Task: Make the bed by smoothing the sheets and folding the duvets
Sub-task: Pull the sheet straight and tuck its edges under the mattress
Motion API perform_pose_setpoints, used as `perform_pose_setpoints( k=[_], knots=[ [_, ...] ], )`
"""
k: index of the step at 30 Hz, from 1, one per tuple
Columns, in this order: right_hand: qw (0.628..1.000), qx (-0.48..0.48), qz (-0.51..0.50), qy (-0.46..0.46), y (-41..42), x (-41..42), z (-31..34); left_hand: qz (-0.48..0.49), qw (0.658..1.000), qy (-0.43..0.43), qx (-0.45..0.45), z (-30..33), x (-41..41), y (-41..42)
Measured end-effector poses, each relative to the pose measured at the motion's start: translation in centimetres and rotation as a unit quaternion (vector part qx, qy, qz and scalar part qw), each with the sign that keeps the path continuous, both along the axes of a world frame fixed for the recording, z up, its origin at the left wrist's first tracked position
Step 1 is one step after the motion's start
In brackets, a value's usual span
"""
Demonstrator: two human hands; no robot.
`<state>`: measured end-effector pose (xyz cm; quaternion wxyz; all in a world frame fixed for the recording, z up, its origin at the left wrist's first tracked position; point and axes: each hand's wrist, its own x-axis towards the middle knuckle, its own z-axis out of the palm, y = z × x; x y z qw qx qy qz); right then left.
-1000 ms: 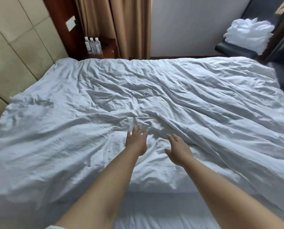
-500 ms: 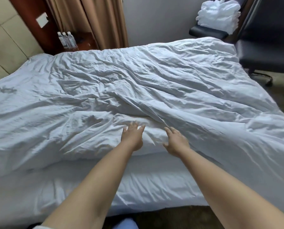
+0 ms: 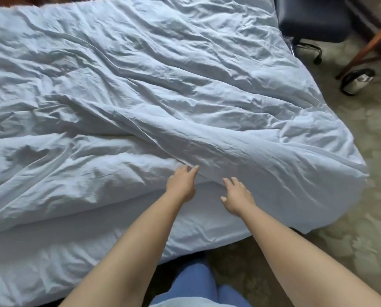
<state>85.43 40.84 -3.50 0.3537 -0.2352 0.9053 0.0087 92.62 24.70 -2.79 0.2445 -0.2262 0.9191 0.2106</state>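
A crumpled white duvet point(image 3: 163, 89) covers most of the bed, its near edge lying back from the bed's front side. Below that edge a strip of white sheet point(image 3: 92, 247) shows on the mattress. My left hand point(image 3: 181, 185) reaches to the duvet's near edge, fingers straight, fingertips touching a fold. My right hand point(image 3: 237, 197) is beside it, fingers spread and relaxed, over the duvet edge where it meets the sheet. Neither hand holds anything.
A dark blue office chair point(image 3: 313, 18) stands at the bed's far right corner. A wooden table leg point(image 3: 366, 47) and a small black-and-white object point(image 3: 356, 82) are on the patterned carpet point(image 3: 362, 173) to the right. My blue trouser legs point(image 3: 196, 282) are at the bed's front.
The view has tilted down and moved back from the bed. The duvet's near edge has slid farther up the bed with both hands, and more sheet shows.
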Motion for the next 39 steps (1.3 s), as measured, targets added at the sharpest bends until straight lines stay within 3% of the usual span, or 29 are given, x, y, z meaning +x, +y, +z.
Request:
perform_pose_setpoints(
  k=[8,13,18,24,28,30,33,39],
  knots=[
    [0.993,0.077,-0.004,0.088,4.7,-5.9,-4.5,-0.146,0.984,0.024,-0.102,-4.3,-6.6,4.9],
    [0.983,0.102,0.116,0.098,7.7,-9.7,-7.7,-0.139,0.977,-0.011,-0.159,-6.5,-10.1,7.5],
    [0.967,0.068,0.218,0.114,10.2,-13.7,-11.2,-0.109,0.977,-0.036,-0.181,-9.3,-13.3,10.9],
    [0.944,-0.017,0.306,0.119,11.5,-15.5,-14.2,-0.135,0.967,0.035,-0.211,-11.6,-14.9,14.2],
    [0.949,-0.082,0.275,0.134,12.0,-17.7,-11.8,-0.099,0.973,0.041,-0.203,-10.0,-15.2,15.8],
    [0.967,-0.081,0.23,0.079,11.9,-18.4,-8.8,-0.07,0.979,0.029,-0.19,-8.7,-15.6,16.6],
    [0.974,-0.065,0.2,0.077,12.5,-18.7,-5.6,-0.033,0.985,0.02,-0.167,-5.9,-16.2,17.5],
    [0.975,-0.105,0.156,0.116,15.4,-21.7,2.5,-0.065,0.978,0.063,-0.186,2.0,-19.1,18.8]
  ],
)
